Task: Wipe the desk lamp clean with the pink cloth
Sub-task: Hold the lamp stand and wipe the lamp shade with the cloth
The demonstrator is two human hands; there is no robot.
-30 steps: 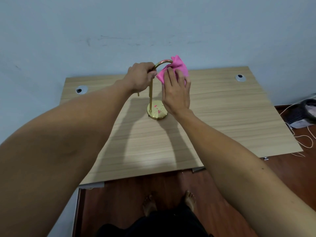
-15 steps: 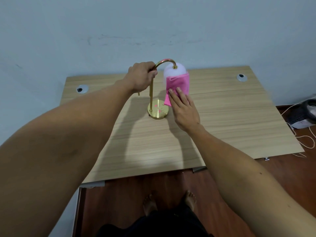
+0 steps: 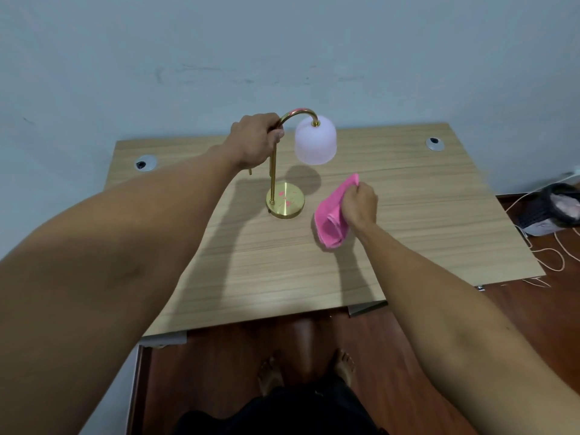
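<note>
A desk lamp [image 3: 315, 145] with a gold curved stem, a round gold base and a frosted white shade stands upright on the wooden desk [image 3: 408, 215]. My left hand [image 3: 255, 139] grips the stem just below its bend. My right hand [image 3: 360, 205] holds the bunched pink cloth [image 3: 332, 216] low over the desk, to the right of the lamp base and apart from the lamp. The shade hangs uncovered.
Two round cable grommets [image 3: 146, 162] [image 3: 434, 143] sit at the desk's back corners. The wall rises right behind the desk. A dark bag [image 3: 552, 208] and loose cords [image 3: 546, 255] lie on the red-brown floor at the right. My bare feet [image 3: 306, 368] stand before the desk's front edge.
My right hand slid the pink cloth down off the shade and drew it away to the right, down near the desk. My left hand kept its grip on the stem.
</note>
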